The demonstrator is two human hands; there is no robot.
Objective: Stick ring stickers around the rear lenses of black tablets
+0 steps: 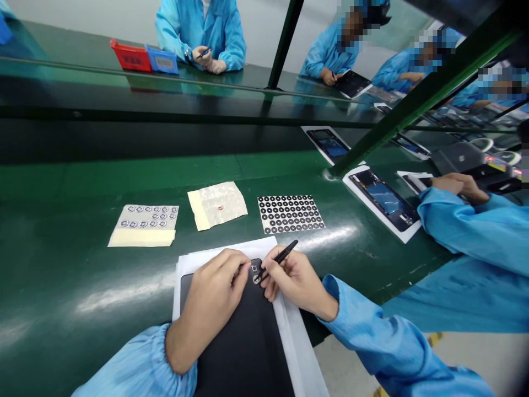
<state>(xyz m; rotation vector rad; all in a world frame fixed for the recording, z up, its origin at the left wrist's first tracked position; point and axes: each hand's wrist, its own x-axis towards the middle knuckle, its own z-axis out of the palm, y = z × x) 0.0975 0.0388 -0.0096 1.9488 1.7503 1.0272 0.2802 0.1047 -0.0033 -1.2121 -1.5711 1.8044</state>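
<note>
Watching through the head camera, I see the black panel (248, 347) at the lower centre of the frame, lying on white sheets (300, 331) on the green table (95, 275). My left hand (210, 300) rests over the panel's upper left part, thumb and forefinger together beside the dark oblong patch (255, 262) near its top edge; I cannot tell whether anything is pinched between them. My right hand (295, 278) comes in from the right, its fingers clamped on black tweezers (283, 255) that slant down to the left, tips at the small round piece (257, 279) just below a square outline on that patch.

Above the panel, across the middle of the frame, I have three sheets: one with ring-shaped pieces (143, 220) at left, a wrinkled one with a small red mark (217, 205) at centre, and one with rows of black discs (290, 214) to its right. At the right, an opened device (384, 198) lies near a co-worker's blue sleeve (475, 226). A red bin (131, 57) and a blue bin (162, 59) stand side by side at upper left, near a person in blue (201, 33).
</note>
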